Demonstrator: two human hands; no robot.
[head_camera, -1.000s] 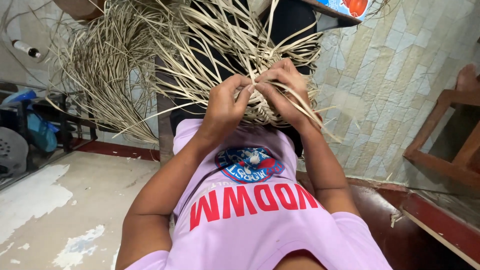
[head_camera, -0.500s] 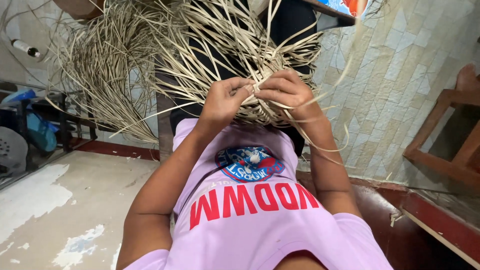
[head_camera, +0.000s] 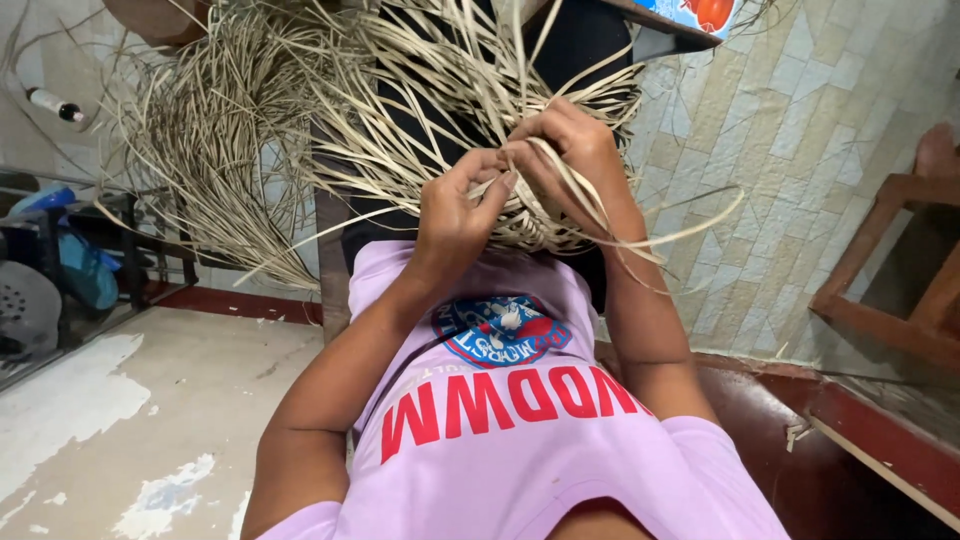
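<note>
- Up close on my feed, both hands meet over a tangle of pale straw strips (head_camera: 400, 90) held just above the lap.
- The left hand (head_camera: 455, 215) is curled shut, its fingertips pinching a few strips where they cross the woven patch (head_camera: 545, 225).
- The right hand (head_camera: 570, 150) is closed too, fingers bent down over the same strips, touching the left hand's fingertips at the centre of the work.
- That woven patch sits directly under the two hands, against the chest of a lilac shirt (head_camera: 520, 440) with red lettering and a round blue badge.
- Loose strips fan out from the patch in every direction; a thick sheaf hangs to the left, reaching toward the floor (head_camera: 130, 420), and a few single strips arc to the right in front of the tiled wall (head_camera: 800, 170).
- I see a wooden chair frame (head_camera: 890, 290) at the right edge, well apart from the hands.
- A dark shelf (head_camera: 120, 250) with blue items stands at the far left, behind the hanging sheaf.
- A dark red ledge (head_camera: 860, 430) runs along the foot of the wall on the right.
- The floor at lower left is pale concrete with worn white patches.
</note>
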